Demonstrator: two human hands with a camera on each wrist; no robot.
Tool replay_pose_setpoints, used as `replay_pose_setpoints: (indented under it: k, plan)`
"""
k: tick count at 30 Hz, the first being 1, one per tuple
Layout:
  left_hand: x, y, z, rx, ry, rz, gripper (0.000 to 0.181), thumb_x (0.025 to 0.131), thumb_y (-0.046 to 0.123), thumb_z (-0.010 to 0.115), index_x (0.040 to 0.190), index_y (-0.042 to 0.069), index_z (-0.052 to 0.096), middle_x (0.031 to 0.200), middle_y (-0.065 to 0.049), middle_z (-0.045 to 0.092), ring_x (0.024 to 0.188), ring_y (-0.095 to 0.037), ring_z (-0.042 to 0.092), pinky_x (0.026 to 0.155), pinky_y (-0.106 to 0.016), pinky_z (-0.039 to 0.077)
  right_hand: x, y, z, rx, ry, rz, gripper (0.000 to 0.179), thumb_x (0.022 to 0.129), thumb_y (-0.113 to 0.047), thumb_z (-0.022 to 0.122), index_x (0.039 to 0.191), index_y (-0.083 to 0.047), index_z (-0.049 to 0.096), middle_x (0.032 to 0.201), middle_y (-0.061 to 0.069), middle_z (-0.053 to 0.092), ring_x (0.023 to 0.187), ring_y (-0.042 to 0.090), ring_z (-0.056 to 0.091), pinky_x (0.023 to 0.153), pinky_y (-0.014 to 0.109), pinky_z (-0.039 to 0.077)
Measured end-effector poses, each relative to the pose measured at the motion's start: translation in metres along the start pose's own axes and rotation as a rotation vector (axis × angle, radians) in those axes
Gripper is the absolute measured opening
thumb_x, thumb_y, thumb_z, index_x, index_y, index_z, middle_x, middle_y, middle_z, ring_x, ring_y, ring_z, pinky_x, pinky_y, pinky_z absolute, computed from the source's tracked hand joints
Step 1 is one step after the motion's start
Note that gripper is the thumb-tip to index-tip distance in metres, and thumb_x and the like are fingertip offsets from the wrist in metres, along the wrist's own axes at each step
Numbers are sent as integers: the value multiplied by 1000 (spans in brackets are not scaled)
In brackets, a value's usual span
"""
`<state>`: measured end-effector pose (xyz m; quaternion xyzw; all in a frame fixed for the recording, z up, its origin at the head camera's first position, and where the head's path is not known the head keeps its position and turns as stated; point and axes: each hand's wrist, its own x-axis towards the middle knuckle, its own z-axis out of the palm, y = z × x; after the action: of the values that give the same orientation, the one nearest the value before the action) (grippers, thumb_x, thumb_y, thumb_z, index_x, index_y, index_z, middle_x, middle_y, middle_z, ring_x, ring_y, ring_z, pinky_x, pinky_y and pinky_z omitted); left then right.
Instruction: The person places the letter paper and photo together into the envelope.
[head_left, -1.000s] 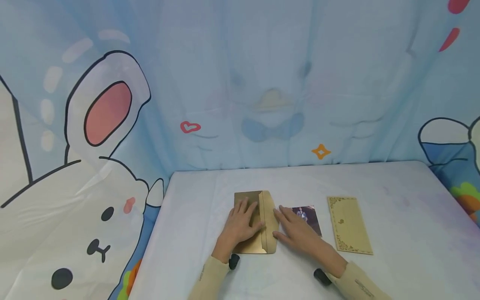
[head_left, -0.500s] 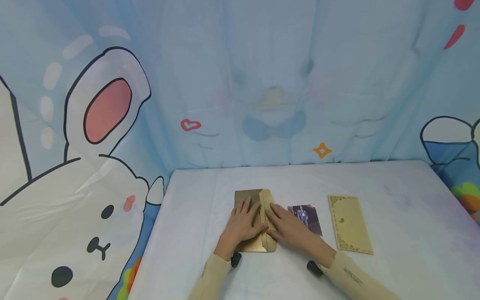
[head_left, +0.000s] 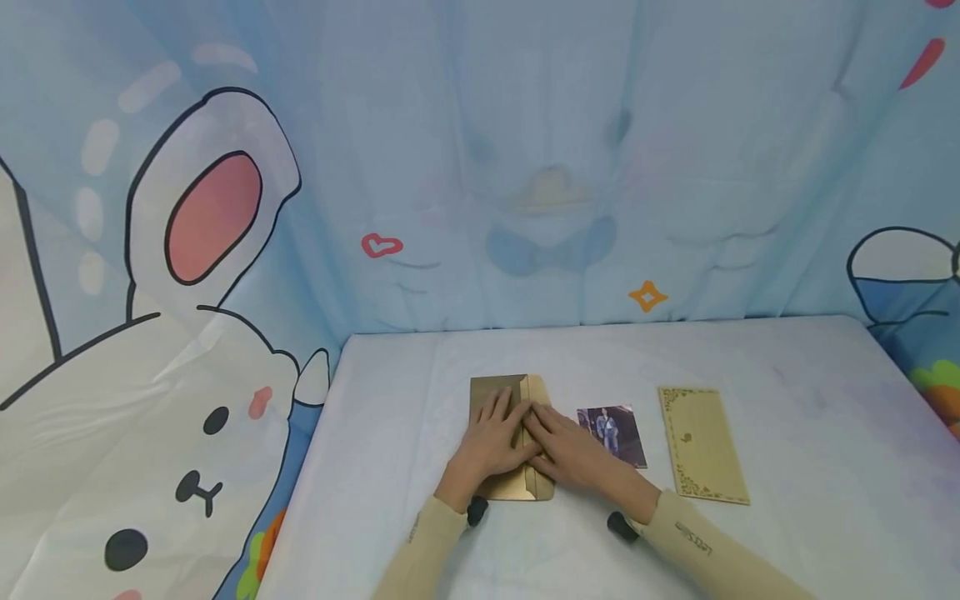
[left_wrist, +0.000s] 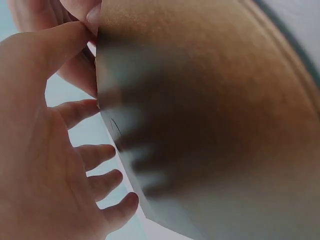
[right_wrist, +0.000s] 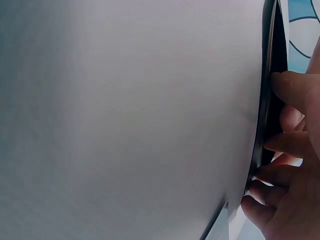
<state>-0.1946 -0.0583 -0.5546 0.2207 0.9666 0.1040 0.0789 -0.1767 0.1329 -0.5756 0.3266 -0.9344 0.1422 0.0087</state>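
Observation:
A gold envelope (head_left: 510, 487) lies on the white-covered table, its flap (head_left: 540, 388) along the right side. My left hand (head_left: 491, 440) rests on the envelope's body with fingers extended. From the right, my right hand (head_left: 572, 452) touches the flap side, fingers outstretched and meeting the left fingertips and thumb. In the left wrist view, the envelope's shiny surface (left_wrist: 240, 90) reflects the left hand's spread fingers (left_wrist: 75, 45). The right wrist view has the right hand's fingers (right_wrist: 290, 142) along a dark edge. Parts of the flap are hidden beneath the hands.
A small photo (head_left: 619, 433) of a standing figure lies right of the right hand. Farther right is a gold patterned card or envelope (head_left: 705, 450). A cartoon-printed blue curtain (head_left: 450, 167) hangs behind the table (head_left: 405, 400).
The right hand has moved left, from the flap's outer edge onto the flap and against the left hand, uncovering more of the photo. The left hand stays on the envelope.

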Motion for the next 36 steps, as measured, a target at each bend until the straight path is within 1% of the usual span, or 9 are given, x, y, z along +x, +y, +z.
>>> replay_pose_setpoints:
  k: [8,11,16,21,25,29,32,34,36]
  plan:
    - [2,3,-5,83,-23,-14,69,98,46,57,159,25,31,168,-13,19,155,-35,18,121,-53,26,1,0,0,-1,8,-11,68,100,-36,61,150,4,40,157,29,34,144,46,36,114,54,37]
    - [2,2,-5,65,-35,-34,69,98,44,57,159,27,31,168,-13,17,155,-37,17,120,-56,27,2,0,1,-4,6,-8,68,100,-37,61,150,3,41,157,29,35,144,47,36,114,55,37]
    - [0,1,-3,-16,-48,-93,66,96,45,55,158,32,32,168,-17,13,153,-45,15,115,-65,27,1,0,2,-13,16,-11,66,99,-37,62,149,3,43,156,29,37,143,48,38,112,55,38]
    - [-1,-2,-1,-52,-38,-117,62,97,45,50,157,34,33,168,-18,13,153,-47,13,116,-64,26,1,-1,1,-3,18,-7,66,99,-36,62,149,3,43,157,29,36,143,47,38,112,56,38]
    - [-2,-5,0,-31,-41,-97,61,100,49,44,157,33,32,168,-18,13,154,-44,14,117,-61,28,1,-2,0,13,-6,14,67,100,-36,61,150,2,42,158,27,34,145,46,35,113,55,36]
    - [-2,-10,-6,0,-59,-54,66,99,62,46,157,32,32,167,-20,15,153,-44,18,113,-61,34,0,-2,-2,18,-13,20,68,100,-39,60,151,2,40,159,27,33,146,45,34,113,54,37]
    - [-2,-13,-16,39,-107,-11,77,93,73,48,157,32,31,167,-21,17,152,-43,22,106,-57,44,0,-2,-3,16,-20,19,68,101,-40,58,152,1,39,160,26,32,147,44,33,113,54,37]
    - [-1,-16,-23,59,-155,13,85,88,77,51,157,33,29,167,-21,15,151,-43,25,100,-53,50,-1,-2,-4,14,-24,15,68,101,-40,59,152,1,39,160,26,31,147,44,33,113,54,38]
    - [0,-19,-28,72,-203,35,92,83,80,56,158,34,27,167,-21,14,148,-43,33,94,-50,54,-2,-1,-4,15,-30,13,68,101,-40,59,152,0,39,160,27,31,147,44,33,113,54,38]
